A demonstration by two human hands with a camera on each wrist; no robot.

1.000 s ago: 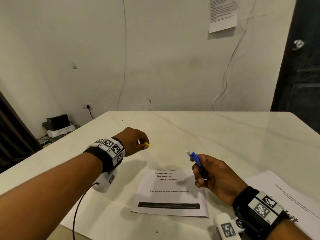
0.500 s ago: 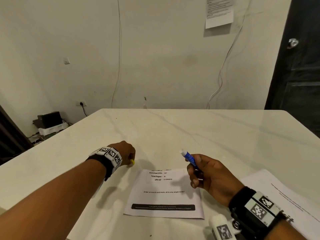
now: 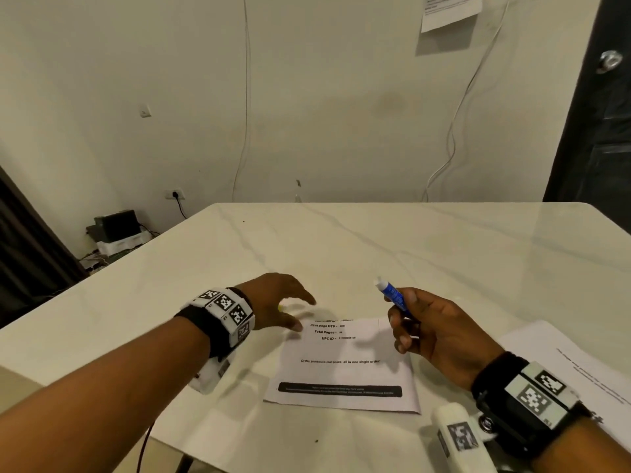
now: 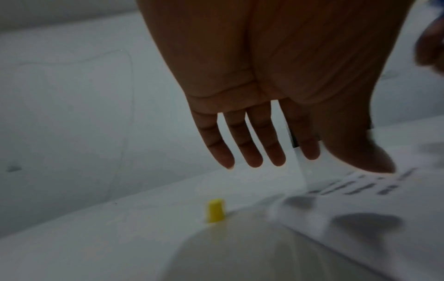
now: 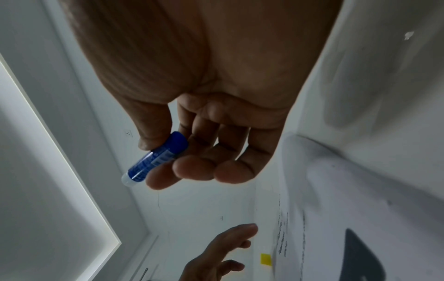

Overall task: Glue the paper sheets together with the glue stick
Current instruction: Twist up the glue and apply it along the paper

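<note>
Two paper sheets on the white marble table [image 3: 444,254]: one printed sheet [image 3: 345,367] flat in the middle, with lines of text and a black bar near its close edge; a second sheet [image 3: 573,367] at the right edge of the head view, partly hidden behind the right wrist. One glue stick [image 3: 392,295], blue, uncapped, whitish tip up and tilted to the left, held above the far right corner of the printed sheet. One yellow cap [image 4: 215,210], upright on the bare table just beside the far left corner of the printed sheet.

Right hand [image 3: 430,332] closed around the glue stick, thumb on one side and curled fingers on the other. Left hand [image 3: 276,302] palm down above the cap, fingers straight and spread, nothing in it; thumb over the corner of the printed sheet, contact impossible to tell.

In the head view, cap almost fully covered by the left hand, only a small yellow spot visible. In the left wrist view, cap clear, standing free under the fingertips [image 4: 254,161], not touched. In the right wrist view, grip on the blue tube clear, cap seen as a yellow patch.

Behind the table: white wall with hanging cables [image 3: 244,97], a pinned paper [image 3: 450,10], a dark door [image 3: 601,114] at right, a dark box [image 3: 116,225] on the floor at left.
</note>
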